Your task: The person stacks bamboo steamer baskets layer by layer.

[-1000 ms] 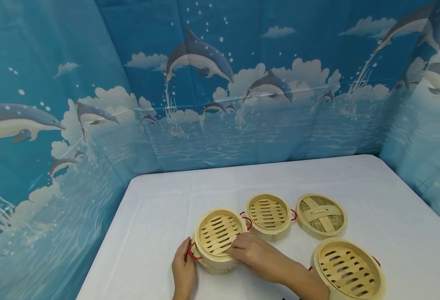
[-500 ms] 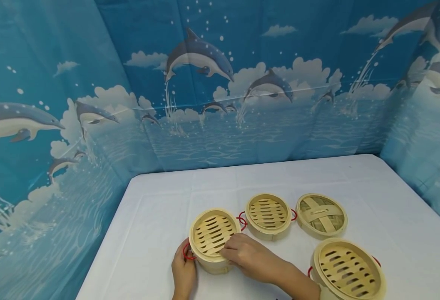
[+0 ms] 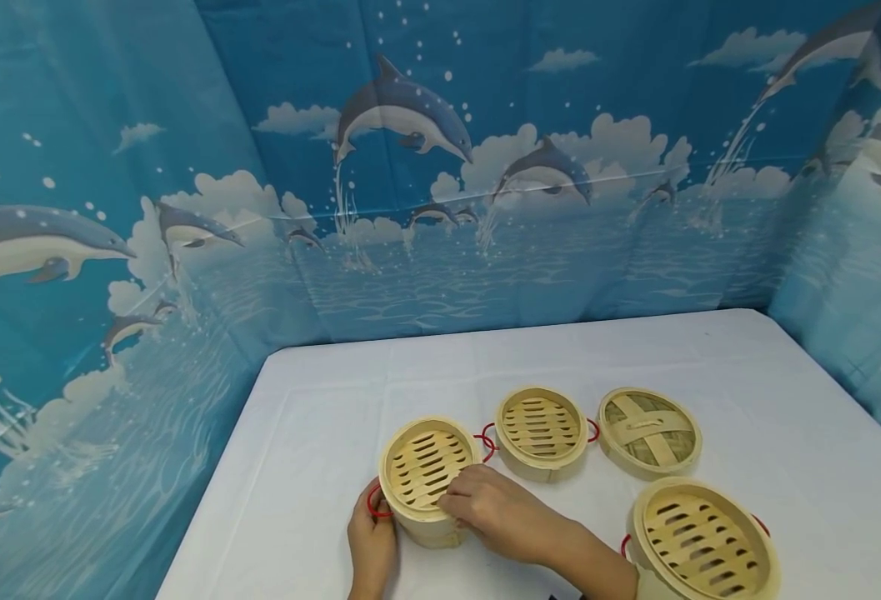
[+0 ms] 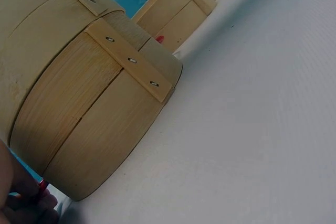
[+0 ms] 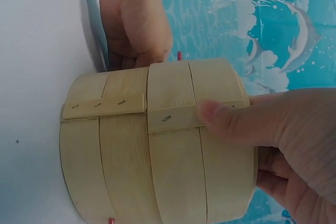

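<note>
Apparently we are settling the upper basket (image 3: 427, 468), pinched in our right hand (image 3: 498, 510), onto the lower basket (image 4: 107, 116), whose red handle (image 4: 42, 184) our left hand (image 3: 372, 533) is gripping, with the middle basket (image 3: 541, 427), near basket (image 3: 703, 543) and lid (image 3: 650, 429) standing apart, seemingly left to stack.

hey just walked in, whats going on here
A person is handling a stack of two bamboo steamer baskets on a white-covered table. The right hand pinches the rim of the upper basket, which sits on the lower basket. The left hand grips the stack's left side by a red handle. Another slatted basket and a woven bamboo lid lie behind to the right; one more steamer basket sits nearer the person.
</note>
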Demonstrator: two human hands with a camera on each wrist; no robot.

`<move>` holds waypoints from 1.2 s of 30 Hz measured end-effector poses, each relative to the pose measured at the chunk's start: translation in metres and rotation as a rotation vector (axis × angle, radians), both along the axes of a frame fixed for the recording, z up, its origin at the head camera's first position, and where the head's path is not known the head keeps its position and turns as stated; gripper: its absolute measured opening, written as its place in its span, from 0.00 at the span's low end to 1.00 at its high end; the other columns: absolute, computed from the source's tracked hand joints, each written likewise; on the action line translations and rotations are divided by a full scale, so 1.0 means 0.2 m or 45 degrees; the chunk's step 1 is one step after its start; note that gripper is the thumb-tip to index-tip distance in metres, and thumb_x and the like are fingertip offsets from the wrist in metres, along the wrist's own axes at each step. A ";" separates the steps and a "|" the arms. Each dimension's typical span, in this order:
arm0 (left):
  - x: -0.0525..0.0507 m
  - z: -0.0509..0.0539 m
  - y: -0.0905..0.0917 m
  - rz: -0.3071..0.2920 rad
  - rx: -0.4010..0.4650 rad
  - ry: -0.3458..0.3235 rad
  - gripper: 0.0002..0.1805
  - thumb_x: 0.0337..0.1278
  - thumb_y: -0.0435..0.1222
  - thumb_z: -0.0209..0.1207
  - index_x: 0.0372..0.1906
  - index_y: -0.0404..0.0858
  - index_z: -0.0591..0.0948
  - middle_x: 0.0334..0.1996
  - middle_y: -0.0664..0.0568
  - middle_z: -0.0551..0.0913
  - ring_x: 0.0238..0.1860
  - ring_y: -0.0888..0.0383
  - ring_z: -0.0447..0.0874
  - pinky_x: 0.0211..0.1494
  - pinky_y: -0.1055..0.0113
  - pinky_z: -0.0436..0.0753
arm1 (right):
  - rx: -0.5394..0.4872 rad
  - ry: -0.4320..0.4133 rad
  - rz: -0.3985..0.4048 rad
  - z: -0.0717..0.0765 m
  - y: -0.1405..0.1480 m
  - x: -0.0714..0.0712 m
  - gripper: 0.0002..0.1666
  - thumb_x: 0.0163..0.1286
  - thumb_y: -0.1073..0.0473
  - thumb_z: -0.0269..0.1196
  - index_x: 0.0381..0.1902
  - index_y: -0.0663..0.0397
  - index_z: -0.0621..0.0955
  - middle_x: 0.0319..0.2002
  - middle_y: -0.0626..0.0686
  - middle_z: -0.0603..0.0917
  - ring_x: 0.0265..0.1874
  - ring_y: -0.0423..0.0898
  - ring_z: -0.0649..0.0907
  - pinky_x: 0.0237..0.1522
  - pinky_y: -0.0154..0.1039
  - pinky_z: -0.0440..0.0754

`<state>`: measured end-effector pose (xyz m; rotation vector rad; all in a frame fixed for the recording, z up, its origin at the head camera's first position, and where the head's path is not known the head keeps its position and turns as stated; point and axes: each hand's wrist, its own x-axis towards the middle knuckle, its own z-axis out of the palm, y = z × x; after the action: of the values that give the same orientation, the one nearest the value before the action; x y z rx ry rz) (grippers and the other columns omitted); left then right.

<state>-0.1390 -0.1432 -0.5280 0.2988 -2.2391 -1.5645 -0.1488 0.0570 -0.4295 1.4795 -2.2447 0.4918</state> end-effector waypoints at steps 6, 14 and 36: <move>0.00 0.00 0.00 -0.002 0.001 0.012 0.17 0.56 0.19 0.49 0.52 0.23 0.73 0.48 0.35 0.78 0.56 0.43 0.70 0.60 0.51 0.68 | 0.022 -0.005 0.002 0.01 0.00 0.00 0.17 0.43 0.62 0.72 0.34 0.52 0.82 0.31 0.43 0.78 0.35 0.38 0.77 0.50 0.33 0.74; -0.01 0.01 -0.01 0.014 -0.046 0.023 0.17 0.54 0.19 0.50 0.50 0.22 0.74 0.47 0.35 0.78 0.55 0.43 0.72 0.59 0.51 0.69 | 0.004 0.045 -0.047 0.00 -0.03 0.01 0.15 0.42 0.64 0.72 0.30 0.52 0.81 0.28 0.43 0.75 0.33 0.40 0.76 0.43 0.34 0.75; 0.00 0.00 0.00 0.007 -0.025 0.032 0.17 0.54 0.19 0.50 0.50 0.22 0.74 0.48 0.34 0.77 0.55 0.43 0.72 0.58 0.51 0.70 | 0.042 -0.114 0.015 0.06 0.07 -0.05 0.23 0.41 0.67 0.73 0.39 0.55 0.83 0.37 0.46 0.79 0.41 0.40 0.77 0.49 0.33 0.75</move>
<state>-0.1385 -0.1430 -0.5272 0.2779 -2.2313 -1.5344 -0.1590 0.0714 -0.4183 1.5156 -2.3247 0.5374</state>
